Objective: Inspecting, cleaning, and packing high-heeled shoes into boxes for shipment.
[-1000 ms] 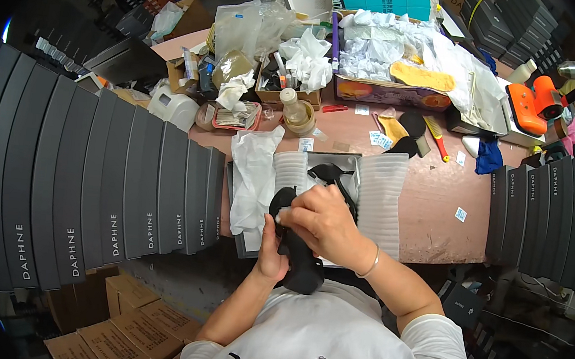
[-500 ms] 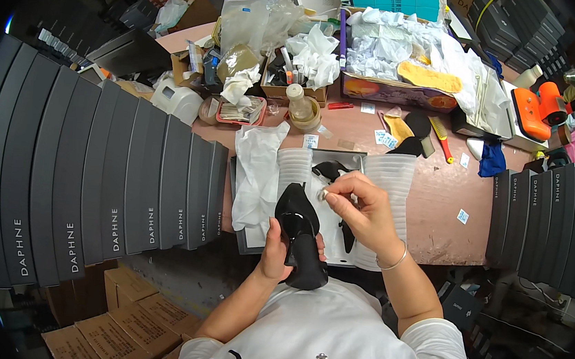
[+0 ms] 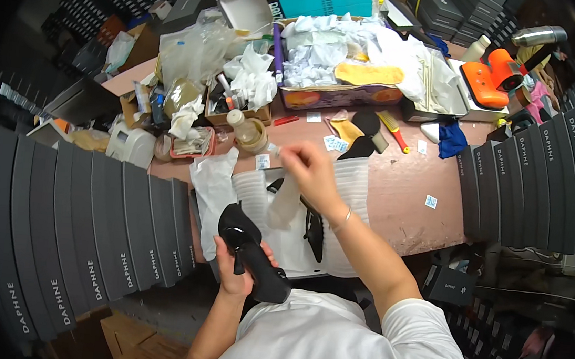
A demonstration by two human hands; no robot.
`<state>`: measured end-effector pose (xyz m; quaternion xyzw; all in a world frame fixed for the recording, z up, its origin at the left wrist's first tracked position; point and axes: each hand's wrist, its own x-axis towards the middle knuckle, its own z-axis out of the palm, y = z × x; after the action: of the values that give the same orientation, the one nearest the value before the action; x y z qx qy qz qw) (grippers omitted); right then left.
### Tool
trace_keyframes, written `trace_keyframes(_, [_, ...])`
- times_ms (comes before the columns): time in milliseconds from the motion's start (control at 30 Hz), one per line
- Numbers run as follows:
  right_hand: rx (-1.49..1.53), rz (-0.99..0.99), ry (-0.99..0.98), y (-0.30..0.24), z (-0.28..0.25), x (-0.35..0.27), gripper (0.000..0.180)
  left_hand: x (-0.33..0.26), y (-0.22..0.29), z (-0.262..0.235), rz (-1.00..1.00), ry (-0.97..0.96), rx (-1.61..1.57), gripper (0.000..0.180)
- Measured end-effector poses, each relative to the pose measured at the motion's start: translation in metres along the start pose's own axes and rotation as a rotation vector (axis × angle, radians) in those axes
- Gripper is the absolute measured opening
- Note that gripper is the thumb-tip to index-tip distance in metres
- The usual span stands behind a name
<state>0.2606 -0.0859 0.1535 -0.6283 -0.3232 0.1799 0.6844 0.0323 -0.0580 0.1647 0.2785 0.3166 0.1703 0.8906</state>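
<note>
My left hand [image 3: 233, 271] is wrapped round a black high-heeled shoe [image 3: 241, 234], its chunky heel towards me. My right hand [image 3: 309, 174] is raised over the far part of an open shoe box [image 3: 306, 276], close to a jar with a pale bottle top [image 3: 247, 133]. Its fingertips pinch a small whitish wad [image 3: 274, 150], too small to make out fully. Under that hand a thin sheet of white paper [image 3: 285, 205] stands up, slightly blurred. Another black shoe [image 3: 313, 234] lies in the box, partly covered by the paper and my hand.
Stacked dark grey shoe boxes flank me at left [image 3: 78, 228] and right [image 3: 521, 195]. White wrapping [image 3: 212, 186] and ribbed foam [image 3: 347, 220] drape over the box's sides. Behind lie a yellow brush [image 3: 392, 131], a carton of crumpled paper [image 3: 337, 98] and an orange device [image 3: 490, 85].
My right hand has moved away from the shoe's toe, up and towards the jar. The shoe in my left hand has tilted a little. The whole view has shifted.
</note>
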Motion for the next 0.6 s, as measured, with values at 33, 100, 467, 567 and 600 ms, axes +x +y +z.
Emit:
trace_keyframes(33, [0.066,0.0,0.066,0.005,-0.009,0.024,0.012,0.001,0.003,0.002,0.004,0.012,0.004,0.089])
trace_keyframes(100, [0.195,0.032,0.202,0.024,-0.027,0.065,0.015,0.005,0.005,0.005,0.0,0.016,0.006,0.09])
trace_keyframes(467, [-0.97,0.37,0.433,0.142,-0.127,0.026,0.058,0.045,-0.001,-0.004,-0.074,-0.11,0.138,0.086])
trace_keyframes(567, [-0.89,0.387,0.521,0.186,-0.129,0.004,0.056,0.059,0.0,-0.002,-0.084,-0.189,0.162,0.083])
trace_keyframes(600, [-0.838,0.371,0.539,0.2,-0.127,0.0,0.055,0.062,0.001,0.0,-0.097,-0.186,0.167,0.084])
